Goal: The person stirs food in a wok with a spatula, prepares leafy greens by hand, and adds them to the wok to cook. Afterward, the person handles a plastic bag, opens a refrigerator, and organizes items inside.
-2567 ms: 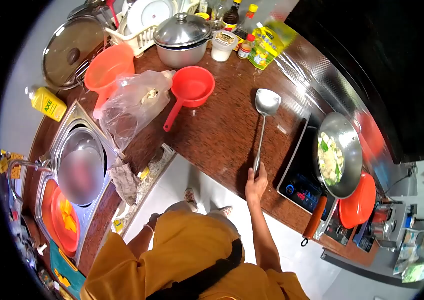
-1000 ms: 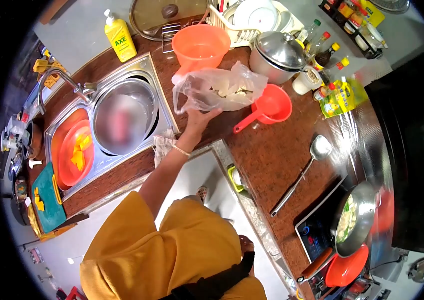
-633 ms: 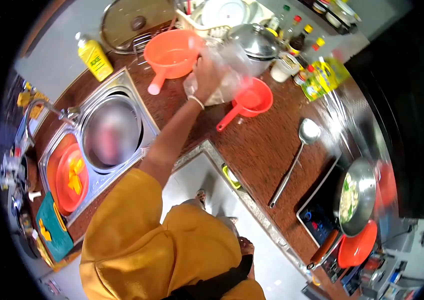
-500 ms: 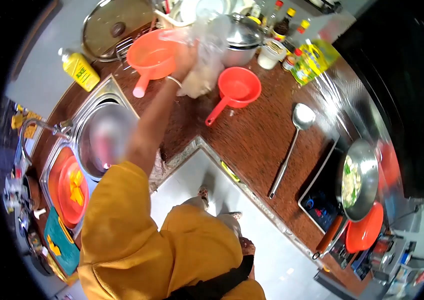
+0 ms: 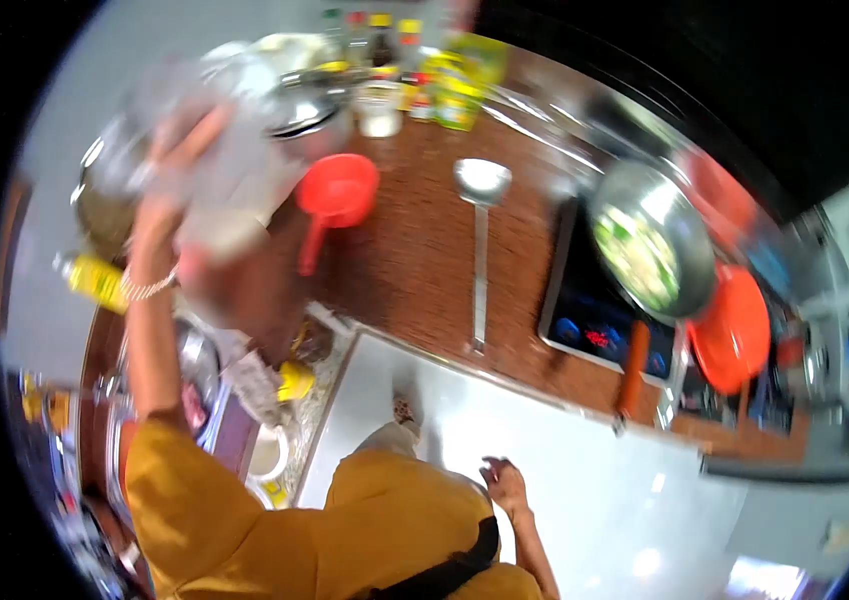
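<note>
My left hand (image 5: 184, 150) is raised over the counter at the upper left, its fingers closed on a clear plastic bag (image 5: 244, 175). Something pale sits in the lower part of the bag, too blurred to name. Just right of the bag lies a red plastic dipper (image 5: 338, 190) with its handle toward me. My right hand (image 5: 505, 486) hangs low by my side over the floor, fingers loosely bent and apart, holding nothing. A metal turner (image 5: 481, 250) lies on the counter, away from both hands.
A wok (image 5: 689, 250) with chopped green and white food stands on an induction cooker (image 5: 584, 335) at the right. Beside it is an orange-red basin (image 5: 731, 335). A lidded pot (image 5: 309, 115), seasoning bottles (image 5: 381, 45) and a yellow soap bottle (image 5: 96, 281) stand farther back.
My view has swung right, so the counter items appear farther left. The bag is lifted and spread wider in my left hand. My right hand now shows more fully beside my body.
</note>
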A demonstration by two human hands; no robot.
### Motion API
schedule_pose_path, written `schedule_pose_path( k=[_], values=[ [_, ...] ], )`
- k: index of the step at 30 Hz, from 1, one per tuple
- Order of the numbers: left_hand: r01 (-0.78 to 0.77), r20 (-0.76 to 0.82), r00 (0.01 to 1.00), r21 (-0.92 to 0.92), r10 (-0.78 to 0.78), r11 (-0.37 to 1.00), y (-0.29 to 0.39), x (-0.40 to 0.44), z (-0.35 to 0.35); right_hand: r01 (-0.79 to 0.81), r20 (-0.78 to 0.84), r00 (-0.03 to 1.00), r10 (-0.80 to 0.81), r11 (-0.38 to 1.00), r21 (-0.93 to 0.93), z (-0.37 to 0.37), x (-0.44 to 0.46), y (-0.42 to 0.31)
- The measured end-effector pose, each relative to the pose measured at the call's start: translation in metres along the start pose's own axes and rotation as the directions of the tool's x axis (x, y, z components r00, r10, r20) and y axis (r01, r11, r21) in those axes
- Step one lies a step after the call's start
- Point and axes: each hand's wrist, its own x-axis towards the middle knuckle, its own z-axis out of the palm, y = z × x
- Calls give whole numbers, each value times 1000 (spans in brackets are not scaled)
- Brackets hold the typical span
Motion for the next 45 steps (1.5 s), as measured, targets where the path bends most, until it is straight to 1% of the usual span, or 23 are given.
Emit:
schedule_pose_path(
  k=[1, 2, 3, 4, 5, 6, 8, 11, 13, 14, 15, 17, 20, 21, 23, 25, 26, 29, 33, 36, 39, 41, 45],
  values=[
    [99, 92, 992, -144, -87, 985, 18, -20, 12, 24, -48, 999, -23, 1000, 11, -16, -6, -16],
    [196, 147, 972, -69, -185, 978, 44, -42, 24, 22, -39, 999, -20, 998, 57, -36, -12, -31],
    [146, 248, 961, -74, -124, 986, 41, -60, 24, -28, -2, 1000, 29, 996, 85, -48, -18, -39],
    [261, 371, 915, -237, -161, 936, 45, -83, 35, -28, -28, 999, 28, 999, 25, -57, -29, -44],
    [334, 474, 861, -261, -182, 906, 44, -103, 41, -46, 22, 999, 44, 996, 80, -65, -39, -42],
    [408, 583, 787, -243, -203, 880, 41, -125, 55, -6, -106, 994, 21, 990, 139, -77, -51, -47],
    [563, 784, 573, -164, -240, 810, 31, -172, 90, 103, -355, 935, -15, 968, 229, -99, -80, -62],
    [773, 975, 109, 39, -194, 633, 11, -270, 184, 255, -529, 839, -129, 951, 173, -112, -114, -54],
    [889, 986, -163, 163, -37, 428, 15, -370, 263, 253, -555, 816, -165, 964, 85, -108, -136, -34],
    [917, 966, -247, 209, 72, 340, 33, -422, 301, 251, -568, 808, -155, 964, 93, -109, -150, -22],
    [921, 945, -271, 198, 185, 336, 52, -471, 331, 248, -582, 803, -128, 960, 130, -109, -167, -10],
    [846, 878, -148, -126, 454, 519, 107, -515, 358, 229, -609, 793, 7, 924, 308, -120, -203, 19],
    [584, 761, -400, -217, 510, 782, 224, -521, 353, 263, -589, 761, 272, 700, 664, -135, -258, 63],
    [415, 675, -363, -500, 643, 760, 220, -539, 370, 303, -574, 746, 337, 596, 743, -140, -277, 77],
    [259, 530, -395, -719, 750, 644, 261, -542, 387, 391, -542, 721, 432, 392, 833, -147, -311, 104],
    [227, 519, -525, -679, 674, 699, 312, -521, 414, 465, -536, 687, 490, 270, 843, -151, -345, 124],
    [168, 518, -594, -668, 615, 725, 317, -520, 429, 495, -538, 669, 514, 232, 837, -153, -361, 132],
    [174, 427, -719, -653, 548, 737, 311, -542, 485, 552, -549, 604, 578, 195, 811, -158, -396, 152],
    [270, 390, -705, -625, 593, 732, 347, -603, 504, 547, -589, 465, 661, 309, 778, -172, -418, 179],
    [366, 340, -722, -551, 602, 750, 366, -652, 538, 369, -709, 235, 664, 614, 697, -198, -424, 199],
    [454, 276, -755, -434, 595, 778, 386, -700, 587, -79, -893, -31, 450, 889, 451, -241, -425, 229],
    [497, 223, -792, -308, 569, 811, 400, -727, 619, -403, -961, -136, 240, 873, 275, -281, -430, 255],
    [475, 107, -868, -107, 485, 873, 416, -764, 675, -721, -990, -142, 16, 684, 114, -358, -459, 306]
  ],
)
